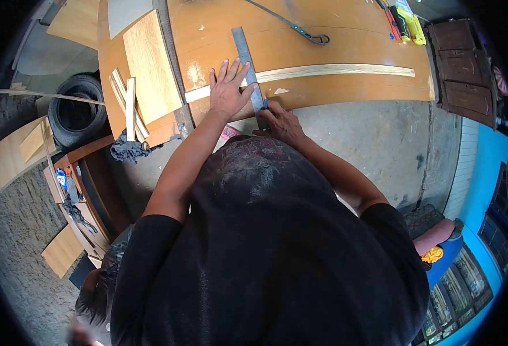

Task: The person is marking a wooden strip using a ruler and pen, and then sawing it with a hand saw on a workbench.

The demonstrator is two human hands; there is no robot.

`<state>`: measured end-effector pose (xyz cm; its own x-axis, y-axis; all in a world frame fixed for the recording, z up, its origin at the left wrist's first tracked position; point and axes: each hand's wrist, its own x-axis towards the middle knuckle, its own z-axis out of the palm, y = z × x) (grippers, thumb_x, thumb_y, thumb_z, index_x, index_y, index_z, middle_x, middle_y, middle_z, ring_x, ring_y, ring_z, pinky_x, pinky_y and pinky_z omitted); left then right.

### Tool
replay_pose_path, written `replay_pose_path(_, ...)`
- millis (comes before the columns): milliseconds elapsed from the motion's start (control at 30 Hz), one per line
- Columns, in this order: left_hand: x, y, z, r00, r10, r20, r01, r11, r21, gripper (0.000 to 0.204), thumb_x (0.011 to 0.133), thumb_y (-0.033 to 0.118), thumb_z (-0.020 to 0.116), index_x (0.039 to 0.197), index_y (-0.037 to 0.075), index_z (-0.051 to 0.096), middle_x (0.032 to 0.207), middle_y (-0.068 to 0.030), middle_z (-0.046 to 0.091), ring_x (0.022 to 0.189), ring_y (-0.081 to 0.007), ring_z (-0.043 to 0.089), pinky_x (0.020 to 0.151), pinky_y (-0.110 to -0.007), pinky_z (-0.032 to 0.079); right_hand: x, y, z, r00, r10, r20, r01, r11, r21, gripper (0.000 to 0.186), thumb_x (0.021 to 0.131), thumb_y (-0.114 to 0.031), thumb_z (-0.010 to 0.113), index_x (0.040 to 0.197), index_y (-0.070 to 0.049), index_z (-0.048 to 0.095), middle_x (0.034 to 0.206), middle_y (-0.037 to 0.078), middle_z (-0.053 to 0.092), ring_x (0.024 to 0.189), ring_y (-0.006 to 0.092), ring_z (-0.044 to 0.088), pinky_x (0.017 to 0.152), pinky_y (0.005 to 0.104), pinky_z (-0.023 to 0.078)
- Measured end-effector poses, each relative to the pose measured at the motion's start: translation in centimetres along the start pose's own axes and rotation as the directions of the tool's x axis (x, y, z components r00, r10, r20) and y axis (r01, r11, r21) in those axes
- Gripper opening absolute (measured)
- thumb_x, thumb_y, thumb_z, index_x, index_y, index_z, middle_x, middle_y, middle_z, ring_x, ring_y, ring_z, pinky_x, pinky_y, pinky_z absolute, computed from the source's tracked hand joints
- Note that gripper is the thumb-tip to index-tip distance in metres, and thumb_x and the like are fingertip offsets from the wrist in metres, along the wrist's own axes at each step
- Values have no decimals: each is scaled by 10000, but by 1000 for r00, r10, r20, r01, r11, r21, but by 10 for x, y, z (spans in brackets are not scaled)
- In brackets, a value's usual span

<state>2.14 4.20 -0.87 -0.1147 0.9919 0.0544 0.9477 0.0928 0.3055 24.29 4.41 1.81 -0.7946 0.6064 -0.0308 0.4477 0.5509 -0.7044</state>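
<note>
A grey metal ruler point(242, 43) lies across a long, thin wood strip point(334, 70) on the brown tabletop. My left hand point(229, 92) rests flat with its fingers spread, pressing on the strip, its thumb and fingertips against the ruler. Near the ruler's close end, at the table's front edge, my right hand point(282, 123) is closed with bent fingers. A thin blue pen-like thing point(265, 104) sticks up from those fingers, right beside the ruler; its tip and most of its length are hidden.
A wood-grain board point(153, 66) and short wood offcuts point(130, 109) lie at the table's left. A dark-handled saw-like tool point(308, 36) lies at the back; a yellow cutter point(415, 29) is far right. A tyre point(78, 106) stands left; a dark cabinet point(461, 69) stands right.
</note>
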Motion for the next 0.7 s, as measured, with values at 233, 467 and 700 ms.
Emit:
replay_pose_path(233, 0, 0, -1, 1000, -10, 14, 10, 1000, 0, 654, 921, 562, 585, 1496, 270, 476, 1586, -83, 393, 1504, -321, 264, 1211, -593, 97, 0, 4, 3, 996, -69, -56, 68, 998, -14, 478, 784, -378, 800, 1107, -101, 583, 1199, 165, 521, 1091, 364, 603, 835, 451, 544)
replay_pose_path(467, 1, -1, -3, 1000, -10, 24, 11, 999, -32, 661, 918, 546, 597, 1496, 248, 477, 1588, -87, 390, 1506, -318, 261, 1210, -596, 97, 0, 3, 2, 999, -47, -18, 47, 999, 0, 481, 788, -369, 796, 1116, -103, 567, 1217, 171, 520, 1113, 367, 598, 840, 449, 540)
replay_pose_path(700, 0, -2, -3, 1000, 5, 12, -5, 1000, -17, 666, 917, 544, 602, 1493, 233, 479, 1583, -93, 396, 1501, -319, 272, 1202, -605, 117, -1, 6, 3, 995, -92, -45, 91, 996, -16, 482, 794, -368, 787, 1120, -102, 552, 1218, 177, 521, 1109, 376, 601, 840, 450, 540)
